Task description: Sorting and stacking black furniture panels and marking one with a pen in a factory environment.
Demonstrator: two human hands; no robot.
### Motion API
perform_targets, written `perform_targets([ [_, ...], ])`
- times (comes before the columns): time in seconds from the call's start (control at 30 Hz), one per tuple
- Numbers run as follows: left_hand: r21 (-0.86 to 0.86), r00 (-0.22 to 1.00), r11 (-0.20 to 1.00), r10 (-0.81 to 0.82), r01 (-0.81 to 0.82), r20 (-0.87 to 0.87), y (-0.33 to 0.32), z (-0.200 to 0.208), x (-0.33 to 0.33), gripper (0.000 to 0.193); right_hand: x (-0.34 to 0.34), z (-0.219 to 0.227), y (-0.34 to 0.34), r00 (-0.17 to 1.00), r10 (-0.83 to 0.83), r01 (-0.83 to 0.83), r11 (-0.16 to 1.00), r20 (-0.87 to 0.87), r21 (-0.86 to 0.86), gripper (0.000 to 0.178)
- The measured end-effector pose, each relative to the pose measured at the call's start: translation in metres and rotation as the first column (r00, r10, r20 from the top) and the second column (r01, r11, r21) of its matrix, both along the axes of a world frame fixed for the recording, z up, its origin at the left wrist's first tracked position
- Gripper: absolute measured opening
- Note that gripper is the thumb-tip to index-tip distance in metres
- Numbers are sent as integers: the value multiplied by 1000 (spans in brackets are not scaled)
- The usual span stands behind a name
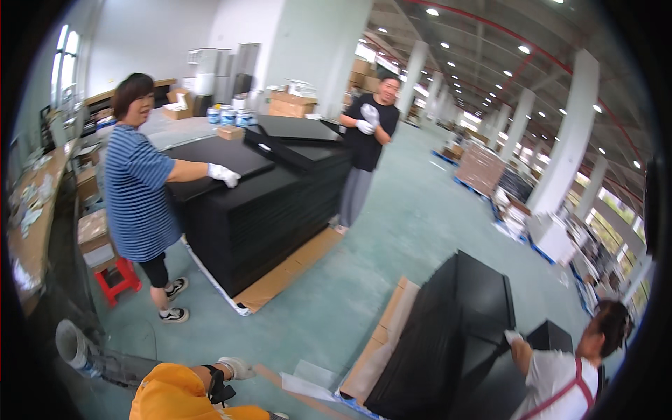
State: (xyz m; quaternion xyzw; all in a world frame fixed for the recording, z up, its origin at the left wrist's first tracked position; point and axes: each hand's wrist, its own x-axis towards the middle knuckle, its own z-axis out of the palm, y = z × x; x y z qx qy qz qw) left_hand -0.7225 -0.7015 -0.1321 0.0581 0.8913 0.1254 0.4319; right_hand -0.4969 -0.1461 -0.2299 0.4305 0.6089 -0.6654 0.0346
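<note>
Orange sleeve (168, 393), lower left, leads to the wearer's white-gloved left hand (238, 367); whether its fingers are apart or together cannot be told. The right hand is out of sight. To the left hand's right, past a translucent sheet (308, 378), a black panel stack (427, 336) fills the lower right, long axis slanting toward upper right. One co-worker (560, 385) reaches onto it.

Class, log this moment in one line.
striped-shirt worker: outstretched gloved hand at left black stack | black-shirt worker: raised gloved hands | lower-right worker: white glove at right black stack | red stool: at left
</note>
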Motion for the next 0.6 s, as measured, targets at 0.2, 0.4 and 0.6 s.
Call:
perform_targets([
  [0.2, -19, 985, 986, 163, -164, -52, -46, -56, 4, 52, -166, 7, 2, 956, 286, -287, 958, -64, -8, 32],
  [0.4, -22, 897, 906, 414, -422, -154, -63, -25, 57, 49, -298, 11, -20, 850, 504, -511, 860, -155, -3, 34],
  [0.6, -67, 773, 774, 616, -630, -154, -67, 17, 100, 38, -431, 31, -57, 760, 562, -592, 806, -328, 7, 37],
])
